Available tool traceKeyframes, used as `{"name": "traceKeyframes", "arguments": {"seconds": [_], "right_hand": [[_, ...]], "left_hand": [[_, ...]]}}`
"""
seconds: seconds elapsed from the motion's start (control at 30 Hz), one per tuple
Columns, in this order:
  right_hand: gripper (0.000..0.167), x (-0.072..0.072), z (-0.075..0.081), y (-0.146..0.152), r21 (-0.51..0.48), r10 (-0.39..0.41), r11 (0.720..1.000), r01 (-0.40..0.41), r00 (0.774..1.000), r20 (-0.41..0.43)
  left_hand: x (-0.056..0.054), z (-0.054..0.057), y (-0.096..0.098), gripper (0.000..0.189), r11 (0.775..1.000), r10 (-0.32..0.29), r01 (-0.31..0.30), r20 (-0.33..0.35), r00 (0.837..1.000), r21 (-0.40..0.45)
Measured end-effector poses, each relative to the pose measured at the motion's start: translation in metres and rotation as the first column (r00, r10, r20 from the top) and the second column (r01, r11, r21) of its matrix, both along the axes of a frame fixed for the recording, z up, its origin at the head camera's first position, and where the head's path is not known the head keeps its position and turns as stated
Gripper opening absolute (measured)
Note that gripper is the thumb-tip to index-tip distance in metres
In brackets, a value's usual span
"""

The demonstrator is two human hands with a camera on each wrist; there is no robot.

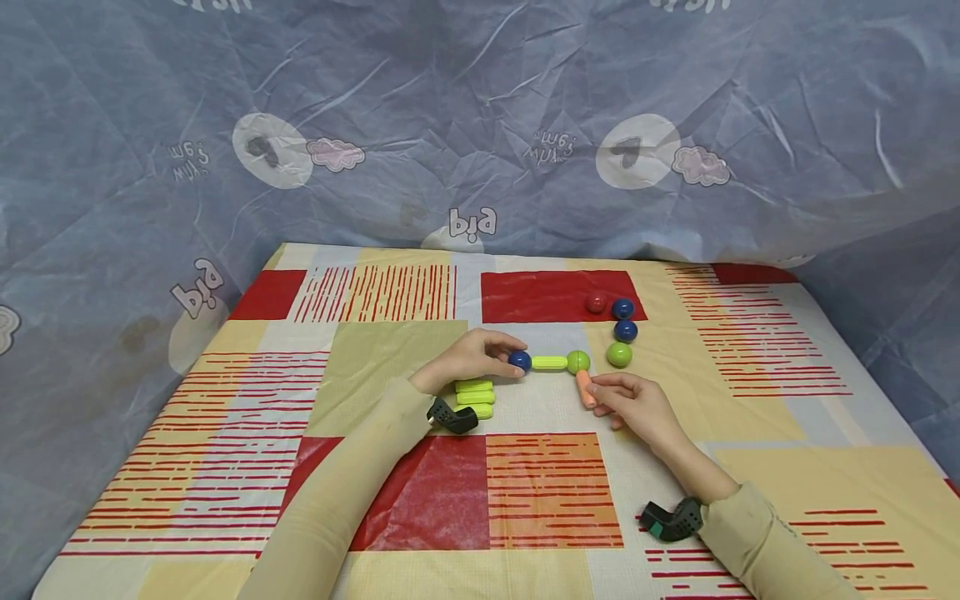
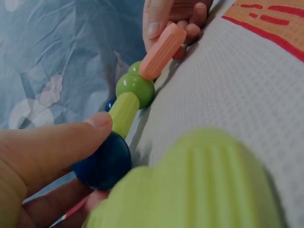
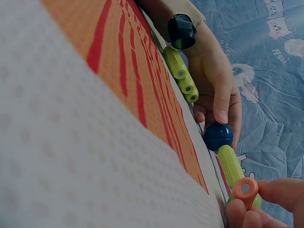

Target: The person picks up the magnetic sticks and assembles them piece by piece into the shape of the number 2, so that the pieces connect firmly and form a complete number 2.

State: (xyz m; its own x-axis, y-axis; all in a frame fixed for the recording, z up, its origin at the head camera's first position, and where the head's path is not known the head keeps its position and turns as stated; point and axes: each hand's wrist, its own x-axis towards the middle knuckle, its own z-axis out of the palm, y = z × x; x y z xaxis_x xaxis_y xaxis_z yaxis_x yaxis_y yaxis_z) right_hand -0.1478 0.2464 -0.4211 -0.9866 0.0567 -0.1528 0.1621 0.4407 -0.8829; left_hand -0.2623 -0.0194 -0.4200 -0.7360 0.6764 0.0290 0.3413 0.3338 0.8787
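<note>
My left hand holds a glossy blue ball between thumb and fingers. From that ball a yellow-green ribbed rod runs right to a green ball, the three in one line. An orange ribbed rod is pinched by my right hand, its upper end right at the green ball. In the right wrist view the orange rod shows a round grey spot in its near end. Three loose yellow-green rods lie side by side beneath my left wrist.
Beyond my right hand lie a loose green ball, two blue balls and a red ball. A patterned cloth covers the table, and a blue-grey printed sheet hangs behind it. Each wrist wears a black camera.
</note>
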Motion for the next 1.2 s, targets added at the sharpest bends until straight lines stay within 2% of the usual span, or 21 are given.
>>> {"name": "traceKeyframes", "arguments": {"seconds": [0.2, 0.37, 0.53, 0.7, 0.87, 1.03, 1.2], "right_hand": [[0.049, 0.000, 0.001, -0.001, 0.004, -0.009, 1.000, 0.009, 1.000, 0.007], [0.048, 0.000, 0.000, -0.001, -0.020, -0.003, 1.000, 0.003, 1.000, 0.006], [0.046, 0.000, -0.001, -0.001, -0.031, 0.000, 1.000, 0.000, 1.000, 0.005], [0.046, 0.000, -0.001, 0.000, -0.035, -0.005, 0.999, 0.005, 1.000, 0.009], [0.047, 0.000, 0.000, 0.000, -0.050, 0.003, 0.999, -0.002, 1.000, 0.009], [0.047, 0.000, -0.001, 0.000, -0.057, 0.007, 0.998, -0.007, 1.000, 0.007], [0.047, 0.000, 0.000, 0.000, -0.046, 0.000, 0.999, 0.001, 1.000, 0.007]], "left_hand": [[0.003, 0.007, 0.004, 0.039, 1.000, -0.012, 0.011, -0.050, 0.999, -0.019], [-0.001, 0.013, 0.013, 0.036, 1.000, -0.025, 0.024, -0.078, 0.997, -0.017], [-0.005, 0.024, 0.030, 0.038, 0.994, -0.104, 0.102, -0.070, 0.992, -0.027], [-0.008, 0.030, 0.049, 0.040, 0.982, -0.188, 0.185, -0.079, 0.979, -0.047], [-0.013, 0.028, 0.064, 0.038, 0.967, -0.253, 0.251, -0.088, 0.963, -0.037], [-0.017, 0.022, 0.074, 0.035, 0.961, -0.278, 0.276, -0.094, 0.956, -0.035], [-0.017, 0.018, 0.078, 0.033, 0.957, -0.291, 0.290, -0.102, 0.951, -0.032]]}}
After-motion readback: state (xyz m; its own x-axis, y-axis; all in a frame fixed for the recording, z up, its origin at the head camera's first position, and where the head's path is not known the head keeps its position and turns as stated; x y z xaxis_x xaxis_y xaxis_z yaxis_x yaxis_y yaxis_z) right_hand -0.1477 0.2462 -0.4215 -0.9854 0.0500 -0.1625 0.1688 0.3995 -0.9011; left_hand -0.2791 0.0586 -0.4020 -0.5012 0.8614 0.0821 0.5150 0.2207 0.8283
